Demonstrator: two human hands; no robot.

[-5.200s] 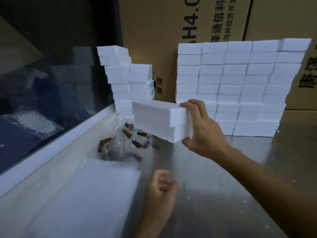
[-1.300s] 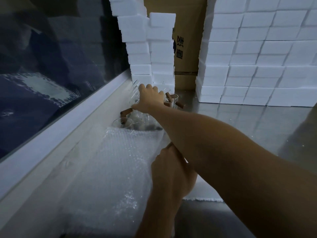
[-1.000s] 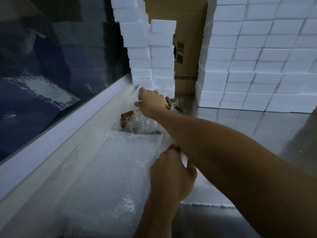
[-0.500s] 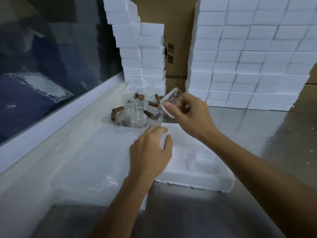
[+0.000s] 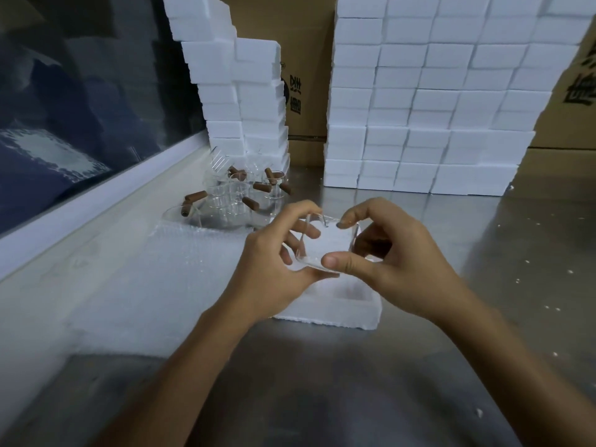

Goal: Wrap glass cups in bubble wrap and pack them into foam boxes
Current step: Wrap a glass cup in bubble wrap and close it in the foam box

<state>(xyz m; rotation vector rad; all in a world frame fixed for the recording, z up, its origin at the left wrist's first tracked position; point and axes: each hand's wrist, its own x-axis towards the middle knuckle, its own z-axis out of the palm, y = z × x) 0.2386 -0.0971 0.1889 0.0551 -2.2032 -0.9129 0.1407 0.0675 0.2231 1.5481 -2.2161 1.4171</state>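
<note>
So both hands are up in the middle of the frame with one clear glass cup (image 5: 325, 243) held between them, above the desk. The left hand (image 5: 274, 269) has its fingers curled around the cup's left side, index finger hooked over the top rim. The right hand (image 5: 393, 262) pinches it from the other side, thumb pressed against the lower edge and index finger bent down onto the rim. The cup is tipped on its side, mouth roughly toward the camera.

Right under the hands sits an open white foam box (image 5: 348, 311) on the steel desk (image 5: 483, 285), its recess partly visible below the cup. A sheet of bubble wrap (image 5: 154, 279) is spread flat to the left of it, running toward the lower left of the frame.

Behind that, in the upper middle-left, there's a cluster of more glass cups (image 5: 235, 195) with brown handles, a couple tipped over. Behind the cluster a leaning stack of foam boxes (image 5: 245, 91) climbs up the frame, and a much bigger wall of foam boxes (image 5: 435, 101) fills the upper right. Cardboard cartons (image 5: 306, 59) with printed characters stand behind both. A dark window (image 5: 80, 91) takes the upper left. Little white foam crumbs are scattered over the desk on the right.
</note>
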